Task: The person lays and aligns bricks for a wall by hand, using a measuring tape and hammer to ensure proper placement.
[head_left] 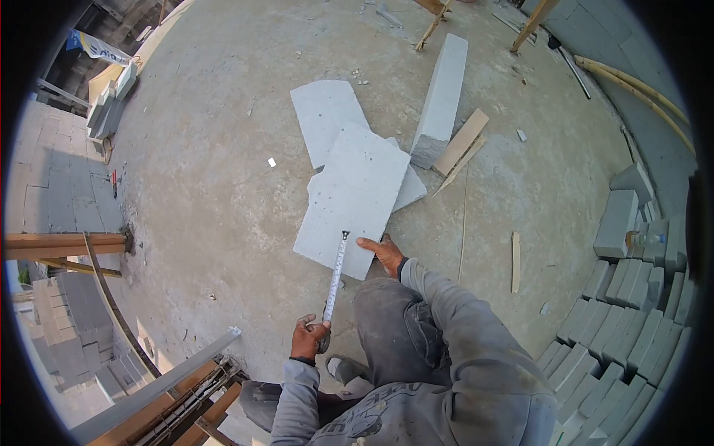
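The left hand (pixel 308 337) is clenched around the case of a tape measure (pixel 335 276), whose blade runs up and away to the near edge of a grey block slab (pixel 354 197) lying flat on the concrete floor (pixel 208 171). The right hand (pixel 382 253) rests on that same near edge just beside the blade's tip, fingers spread and pressed on the slab, it seems, though the view is small. The slab overlaps a second flat slab (pixel 324 111) behind it. An upright block (pixel 443 97) and wooden offcuts (pixel 462 145) lie close on the right; left of the slab the floor is bare. Stacked blocks (pixel 617 320) line the far right.
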The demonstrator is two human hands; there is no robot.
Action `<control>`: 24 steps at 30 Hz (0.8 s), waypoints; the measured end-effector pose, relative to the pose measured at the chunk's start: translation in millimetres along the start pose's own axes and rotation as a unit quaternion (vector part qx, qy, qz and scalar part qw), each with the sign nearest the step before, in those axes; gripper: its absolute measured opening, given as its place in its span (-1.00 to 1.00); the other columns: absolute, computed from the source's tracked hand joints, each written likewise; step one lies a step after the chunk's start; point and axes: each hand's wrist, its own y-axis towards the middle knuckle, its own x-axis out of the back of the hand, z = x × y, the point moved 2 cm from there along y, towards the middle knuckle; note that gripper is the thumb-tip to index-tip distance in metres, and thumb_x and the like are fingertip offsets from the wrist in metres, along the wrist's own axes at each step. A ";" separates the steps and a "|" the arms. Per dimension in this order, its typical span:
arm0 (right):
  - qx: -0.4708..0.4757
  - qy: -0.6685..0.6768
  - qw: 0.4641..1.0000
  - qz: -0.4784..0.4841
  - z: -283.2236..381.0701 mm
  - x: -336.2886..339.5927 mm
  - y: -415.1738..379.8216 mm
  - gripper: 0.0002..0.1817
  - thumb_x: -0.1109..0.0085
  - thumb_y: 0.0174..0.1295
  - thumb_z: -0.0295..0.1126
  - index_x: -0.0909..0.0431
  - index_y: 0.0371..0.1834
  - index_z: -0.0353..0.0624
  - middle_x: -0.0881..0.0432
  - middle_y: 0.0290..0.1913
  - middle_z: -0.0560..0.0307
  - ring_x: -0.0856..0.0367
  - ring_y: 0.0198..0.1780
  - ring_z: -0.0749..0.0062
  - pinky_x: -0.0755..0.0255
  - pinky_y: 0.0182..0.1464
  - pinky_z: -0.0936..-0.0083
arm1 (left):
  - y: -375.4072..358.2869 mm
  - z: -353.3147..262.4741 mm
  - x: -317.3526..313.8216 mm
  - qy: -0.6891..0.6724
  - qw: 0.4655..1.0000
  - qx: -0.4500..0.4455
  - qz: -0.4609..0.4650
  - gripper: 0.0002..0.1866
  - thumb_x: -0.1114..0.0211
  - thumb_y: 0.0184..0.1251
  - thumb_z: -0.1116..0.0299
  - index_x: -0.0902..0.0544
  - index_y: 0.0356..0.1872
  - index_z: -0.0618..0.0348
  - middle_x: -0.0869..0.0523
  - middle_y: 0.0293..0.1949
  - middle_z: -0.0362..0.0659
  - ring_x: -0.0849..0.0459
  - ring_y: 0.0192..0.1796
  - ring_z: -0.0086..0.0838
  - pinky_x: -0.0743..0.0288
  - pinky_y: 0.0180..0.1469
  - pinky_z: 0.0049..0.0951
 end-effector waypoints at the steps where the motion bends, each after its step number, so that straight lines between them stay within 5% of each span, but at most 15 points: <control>1: -0.011 -0.029 0.998 -0.049 4.4 1.7 -2.8 0.15 -0.47 -0.19 0.01 0.00 0.26 -0.60 -0.33 0.19 -0.35 -0.35 0.25 0.06 -0.22 0.28 0.32 | -14.4 -12.0 -0.8 0.028 0.999 0.008 -0.020 -0.21 -0.41 0.09 0.37 -0.14 0.22 0.55 -0.68 -0.30 0.02 -0.66 -0.28 -0.40 -0.50 -0.15 -0.51; 2: -0.026 -0.055 0.993 -0.097 11.1 -1.2 -9.2 0.18 -0.47 -0.21 0.01 0.06 0.28 -0.60 -0.35 0.18 -0.33 -0.36 0.24 0.05 -0.23 0.27 0.33 | -26.9 -18.9 3.1 0.030 0.999 0.017 -0.028 -0.03 -0.46 0.03 0.33 0.01 0.31 0.54 -0.68 -0.29 0.04 -0.66 -0.27 -0.38 -0.51 -0.15 -0.49; 7: -0.034 -0.170 0.969 -0.173 78.1 7.6 -40.3 0.18 -0.49 -0.27 -0.01 0.04 0.26 -0.55 -0.30 0.23 -0.31 -0.31 0.27 -0.05 -0.25 0.27 0.34 | -88.5 -64.3 19.2 0.132 0.989 0.055 -0.033 0.04 -0.52 -0.04 0.24 0.00 0.34 0.47 -0.68 -0.24 0.09 -0.66 -0.21 -0.35 -0.53 -0.16 -0.43; 9: -0.043 -0.243 0.947 -0.208 114.5 8.9 -61.3 0.14 -0.50 -0.29 -0.02 -0.01 0.25 -0.50 -0.28 0.24 -0.31 -0.29 0.28 -0.07 -0.27 0.26 0.38 | -104.1 -75.5 23.4 0.168 0.980 0.101 -0.020 -0.09 -0.48 -0.01 0.19 -0.19 0.28 0.48 -0.67 -0.22 0.11 -0.67 -0.23 -0.36 -0.52 -0.14 -0.41; 11: -0.078 -0.473 0.840 -0.254 165.6 1.1 -89.3 0.00 -0.47 -0.27 -0.06 -0.12 0.19 -0.34 -0.39 0.13 -0.19 -0.40 0.18 -0.02 -0.39 0.15 0.26 | -125.1 -90.1 19.5 0.255 0.963 0.083 0.003 -0.23 -0.44 0.03 0.17 -0.33 0.18 0.46 -0.68 -0.23 0.08 -0.67 -0.24 -0.37 -0.52 -0.14 -0.42; 12: -0.082 -0.461 0.841 -0.271 181.4 5.5 -105.3 0.00 -0.47 -0.27 -0.06 -0.12 0.19 -0.34 -0.39 0.13 -0.19 -0.40 0.18 -0.02 -0.39 0.15 0.26 | -134.6 -105.4 15.3 0.321 0.945 0.063 0.001 -0.36 -0.40 0.07 0.16 -0.47 0.08 0.44 -0.69 -0.24 0.06 -0.67 -0.25 -0.38 -0.51 -0.15 -0.44; 13: -0.065 -0.559 0.781 -0.269 197.8 5.6 -120.6 -0.09 -0.45 -0.26 -0.10 -0.18 0.15 -0.28 -0.42 0.05 -0.13 -0.43 0.12 0.02 -0.42 0.09 0.17 | -144.1 -125.3 5.5 0.333 0.941 0.055 0.011 -0.36 -0.40 0.07 0.16 -0.47 0.08 0.44 -0.69 -0.24 0.06 -0.67 -0.25 -0.38 -0.51 -0.15 -0.44; 14: -0.049 -0.651 0.712 -0.260 212.8 5.0 -136.4 -0.18 -0.43 -0.25 -0.15 -0.25 0.11 -0.21 -0.46 -0.02 -0.06 -0.46 0.07 0.06 -0.45 0.03 0.08 | -158.7 -143.6 -5.1 0.302 0.949 0.077 0.043 -0.47 -0.37 0.10 0.17 -0.55 -0.02 0.41 -0.70 -0.28 0.02 -0.66 -0.26 -0.40 -0.50 -0.16 -0.46; 15: -0.052 -0.642 0.716 -0.270 223.2 10.2 -152.2 -0.18 -0.43 -0.25 -0.15 -0.25 0.11 -0.21 -0.46 -0.02 -0.06 -0.46 0.07 0.06 -0.45 0.03 0.08 | -176.2 -160.8 -15.2 0.270 0.955 0.100 0.073 -0.56 -0.34 0.12 0.18 -0.62 -0.12 0.38 -0.71 -0.31 -0.03 -0.66 -0.27 -0.42 -0.49 -0.18 -0.49; 17: -0.041 -0.751 0.613 -0.243 230.6 29.8 -186.7 -0.44 -0.27 -0.03 -0.23 -0.35 0.06 -0.15 -0.48 -0.10 0.02 -0.46 0.00 0.09 -0.43 -0.08 -0.15 | -200.2 -194.2 -36.9 0.255 0.957 0.102 0.090 -0.66 -0.31 0.16 0.22 -0.67 -0.23 0.34 -0.72 -0.36 -0.09 -0.66 -0.29 -0.47 -0.47 -0.23 -0.53; 22: -0.151 -0.767 0.571 -0.250 207.3 85.8 -295.6 -0.69 0.16 0.29 -0.34 -0.41 0.07 -0.08 -0.47 -0.08 0.03 -0.44 0.01 0.07 -0.36 -0.15 -0.39 | -223.2 -251.1 -90.8 0.259 0.938 0.113 0.198 -0.70 -0.28 0.20 0.25 -0.66 -0.23 0.33 -0.70 -0.39 -0.11 -0.63 -0.38 -0.50 -0.46 -0.30 -0.53; 24: -0.230 -0.731 0.575 -0.285 189.1 103.9 -350.4 -0.65 0.13 0.28 -0.31 -0.40 0.11 -0.10 -0.47 -0.06 -0.01 -0.42 0.03 0.04 -0.33 -0.12 -0.44 | -228.0 -263.7 -113.3 0.283 0.921 0.105 0.244 -0.72 -0.28 0.21 0.26 -0.64 -0.24 0.32 -0.69 -0.42 -0.13 -0.61 -0.42 -0.51 -0.45 -0.35 -0.54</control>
